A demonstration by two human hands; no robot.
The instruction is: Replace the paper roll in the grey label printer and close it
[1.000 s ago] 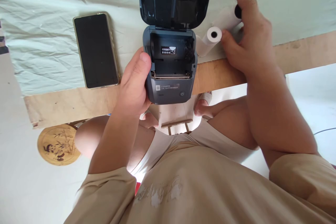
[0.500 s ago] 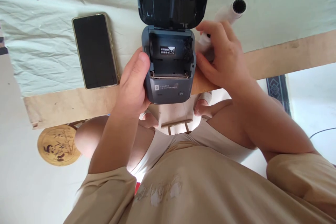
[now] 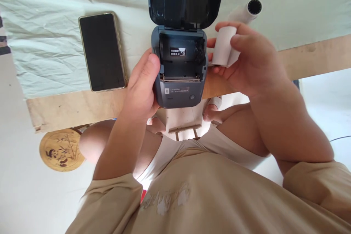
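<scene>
A dark blue-grey label printer (image 3: 178, 93) sits at the table's near edge, its black lid (image 3: 186, 0) swung up and back. Its paper bay shows no roll inside, only a small printed sticker. My left hand (image 3: 144, 80) grips the printer's left side, thumb on top of the rim. In my right hand (image 3: 246, 53) is a white paper roll (image 3: 224, 45), pinched between thumb and fingers just right of the printer, with a loose flap of paper hanging from it. Behind that hand, a second white roll (image 3: 242, 11) with a black core end lies on the cloth.
A smartphone (image 3: 102, 51) with a dark screen lies left of the printer. Pale green cloth (image 3: 55, 44) covers the table up to a bare wooden edge (image 3: 74, 111). Below on the left is a round wooden stool (image 3: 61, 150) with a panda picture.
My right hand has lifted the white paper roll from beside the printer and turned it more into view. My left hand keeps its hold on the printer.
</scene>
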